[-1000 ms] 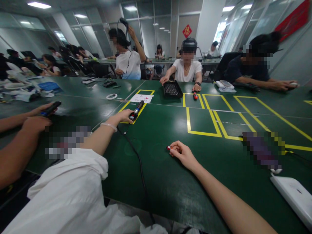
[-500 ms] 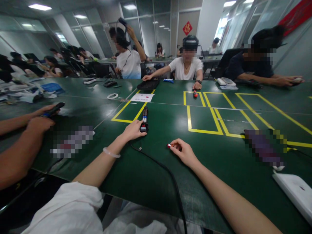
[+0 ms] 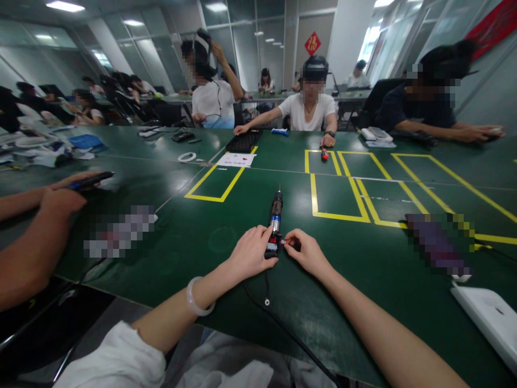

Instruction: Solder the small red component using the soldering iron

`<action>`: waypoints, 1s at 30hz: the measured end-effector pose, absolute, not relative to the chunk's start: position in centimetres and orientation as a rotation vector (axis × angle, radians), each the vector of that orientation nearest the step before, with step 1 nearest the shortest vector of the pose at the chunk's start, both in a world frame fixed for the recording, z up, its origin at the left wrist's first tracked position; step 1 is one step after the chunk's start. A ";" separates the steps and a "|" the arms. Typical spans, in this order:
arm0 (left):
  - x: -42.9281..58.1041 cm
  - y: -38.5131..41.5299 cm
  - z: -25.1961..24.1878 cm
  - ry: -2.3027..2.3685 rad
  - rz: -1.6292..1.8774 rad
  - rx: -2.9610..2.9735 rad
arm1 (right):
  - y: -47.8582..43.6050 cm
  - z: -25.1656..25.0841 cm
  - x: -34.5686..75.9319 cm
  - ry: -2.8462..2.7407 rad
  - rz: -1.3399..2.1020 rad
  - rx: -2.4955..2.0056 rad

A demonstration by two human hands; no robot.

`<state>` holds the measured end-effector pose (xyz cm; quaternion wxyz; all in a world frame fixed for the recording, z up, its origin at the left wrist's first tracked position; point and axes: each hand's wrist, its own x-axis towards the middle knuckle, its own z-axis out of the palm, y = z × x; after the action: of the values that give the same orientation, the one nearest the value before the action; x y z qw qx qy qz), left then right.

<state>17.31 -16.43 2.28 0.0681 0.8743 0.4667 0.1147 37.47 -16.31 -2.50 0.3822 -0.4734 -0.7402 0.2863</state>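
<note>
My left hand (image 3: 252, 249) is wrapped around the lower end of an electric screwdriver (image 3: 276, 213), dark, with a silver and blue band and a thin metal bit pointing away from me. A black cord (image 3: 288, 339) runs over the table below it toward my lap, with a small ring (image 3: 267, 302) beside it. My right hand (image 3: 309, 252) pinches a small red and white piece (image 3: 284, 242) close against the right side of the screwdriver's lower end. Whether the piece touches the screwdriver, I cannot tell. Fingers hide part of both things.
Yellow tape outlines (image 3: 341, 218) mark the green table (image 3: 181, 248). A blurred slab (image 3: 438, 242) and a white box (image 3: 487, 318) lie at the right, another blurred slab (image 3: 121, 231) at the left. Co-workers sit across and at my left, one holding a dark tool (image 3: 91, 181).
My left hand has brought the screwdriver right and nearer to me, up to my right hand. The right hand has stayed almost in place with the small piece.
</note>
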 end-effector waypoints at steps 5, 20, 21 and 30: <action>17.5 -16.7 2.3 1.338 0.350 2.644 | -16.3 -2.3 37.7 -1.964 0.680 -1.176; 17.3 -16.4 2.6 1.201 0.317 2.584 | -17.1 -2.1 37.2 -1.890 0.770 -1.143; 17.3 -16.4 2.6 1.209 0.302 2.595 | -17.1 -2.1 37.3 -1.878 0.779 -1.147; 17.4 -16.8 2.9 1.216 0.144 2.788 | -17.0 -1.8 37.4 -1.754 0.878 -1.198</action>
<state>17.40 -16.79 2.93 0.0485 0.9146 0.3988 0.0471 37.38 -16.98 -1.77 0.4092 -0.4757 -0.6962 0.3486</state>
